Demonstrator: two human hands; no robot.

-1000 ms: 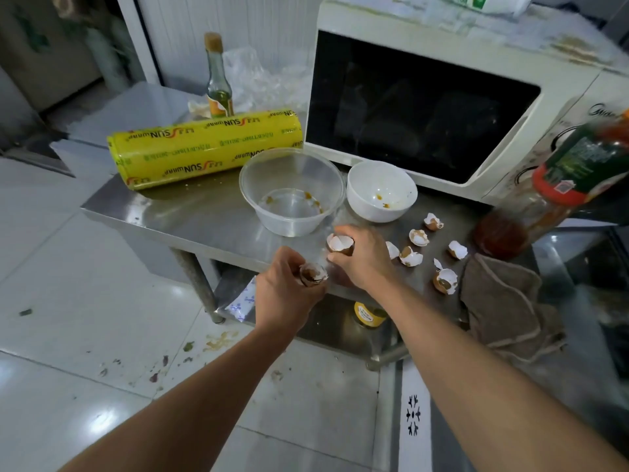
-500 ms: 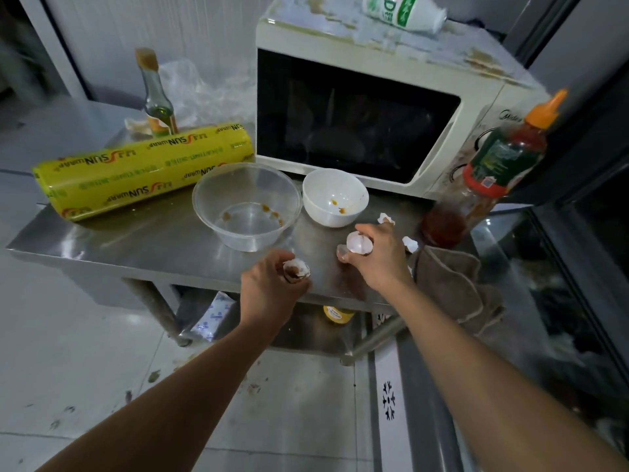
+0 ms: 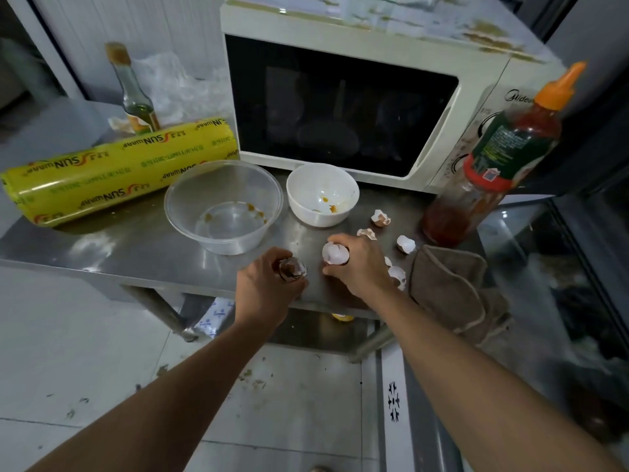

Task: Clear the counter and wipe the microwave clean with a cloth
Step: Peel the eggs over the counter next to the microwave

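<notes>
Steel counter (image 3: 136, 247), front edge. Both hands low over it, side by side, a small gap between them.

Left hand (image 3: 265, 291): fingers curled closed around a shell piece (image 3: 292, 269), brownish and dark inside, held just above the counter's front edge.

Right hand (image 3: 357, 267): fingers and thumb pinched on a white shell half (image 3: 335, 253), open side facing the camera; fingertips down at the counter surface.

Loose shells lie right of and beyond the right hand: one (image 3: 380, 218) near the white bowl (image 3: 322, 194), one (image 3: 367, 233) just past the knuckles, one (image 3: 406, 244) farther right, and one (image 3: 397, 275) close against the wrist, beside the cloth.

Cloth (image 3: 452, 287): brown, crumpled, at the counter's right front corner and draped over the edge. Just right of the right hand, not touched by either hand.

Microwave (image 3: 340, 107): white, door shut, at the back of the counter, well beyond both hands. Top shows yellow-brown stains.

Clear tub (image 3: 223, 206) with sauce smears sits ahead of the left hand, beside the white bowl. Yellow wrap roll (image 3: 119, 168) lies at left, glass bottle (image 3: 134, 93) behind it. Sauce bottle (image 3: 493, 158), orange cap, stands tilted in view at right, in front of the microwave's panel.
</notes>
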